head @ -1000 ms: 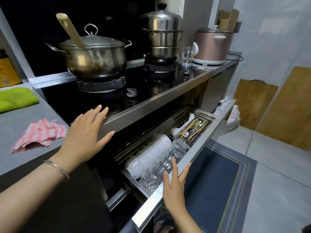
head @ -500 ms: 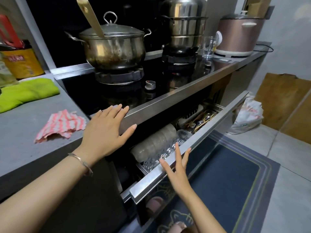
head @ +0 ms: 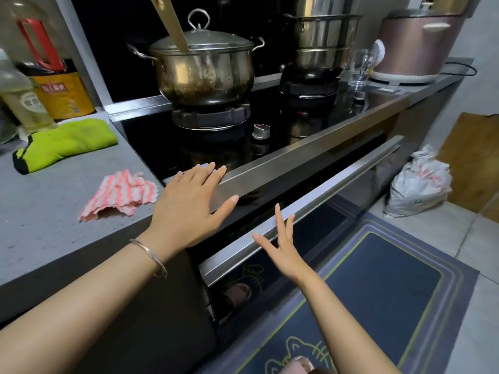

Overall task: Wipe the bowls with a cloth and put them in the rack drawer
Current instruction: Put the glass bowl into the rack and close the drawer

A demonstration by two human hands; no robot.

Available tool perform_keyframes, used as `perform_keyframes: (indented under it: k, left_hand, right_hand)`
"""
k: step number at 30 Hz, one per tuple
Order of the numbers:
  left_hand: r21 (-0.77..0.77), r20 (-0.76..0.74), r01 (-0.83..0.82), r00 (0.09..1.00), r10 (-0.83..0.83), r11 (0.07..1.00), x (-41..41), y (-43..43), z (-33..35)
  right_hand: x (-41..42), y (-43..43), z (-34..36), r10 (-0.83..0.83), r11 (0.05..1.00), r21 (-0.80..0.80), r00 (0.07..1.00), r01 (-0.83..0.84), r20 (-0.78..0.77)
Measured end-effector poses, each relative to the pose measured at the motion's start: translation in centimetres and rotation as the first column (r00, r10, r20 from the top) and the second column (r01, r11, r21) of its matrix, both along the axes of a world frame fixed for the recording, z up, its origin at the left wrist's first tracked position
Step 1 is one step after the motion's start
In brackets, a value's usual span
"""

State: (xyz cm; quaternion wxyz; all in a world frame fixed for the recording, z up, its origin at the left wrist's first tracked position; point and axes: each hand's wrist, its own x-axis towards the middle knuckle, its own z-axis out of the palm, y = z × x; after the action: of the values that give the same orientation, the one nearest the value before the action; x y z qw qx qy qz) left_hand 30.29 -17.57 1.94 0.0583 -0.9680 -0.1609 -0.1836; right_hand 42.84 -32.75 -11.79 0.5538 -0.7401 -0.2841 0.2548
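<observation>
One grey stone counter [head: 40, 211], left of one black glass hob [head: 162, 147]. One dark blue floor mat [head: 378, 279] below. One long rack drawer with a stainless steel front [head: 310, 203], under the hob's steel edge, nearly closed, only a narrow dark gap showing; contents hidden. Two steel pots: one lidded stockpot [head: 205, 74], one stacked steamer [head: 321, 41]. One pinkish rice cooker [head: 415, 47]. One white plastic bag [head: 418, 182] on the floor. One lime-green oven mitt [head: 67, 143]. One crumpled pink-and-white striped cloth [head: 120, 194] on the counter, just beside the left hand [head: 186, 203]. Two hands, both empty: left flat on the hob's edge, fingers straight; right hand [head: 280, 247] splayed wide, fingertips at the drawer's top rail. One clear glass [head: 360, 67].
</observation>
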Motion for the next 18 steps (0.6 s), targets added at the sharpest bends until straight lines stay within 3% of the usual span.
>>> perform_keyframes:
  k: [6, 18]
  left_hand:
    - [-0.002, -0.002, 0.011, 1.000, -0.011, 1.000, 0.0, 0.0, 0.0]
    - [-0.029, 0.003, 0.023, 1.000, -0.022, 0.999, -0.2, -0.2, 0.3]
  right_hand:
    - [1.1, 2.3, 0.5, 0.039, 0.999, -0.016, 0.999, -0.040, -0.017]
    - [0.9, 2.3, 0.6, 0.001, 0.998, -0.059, 0.990, 0.007, 0.142]
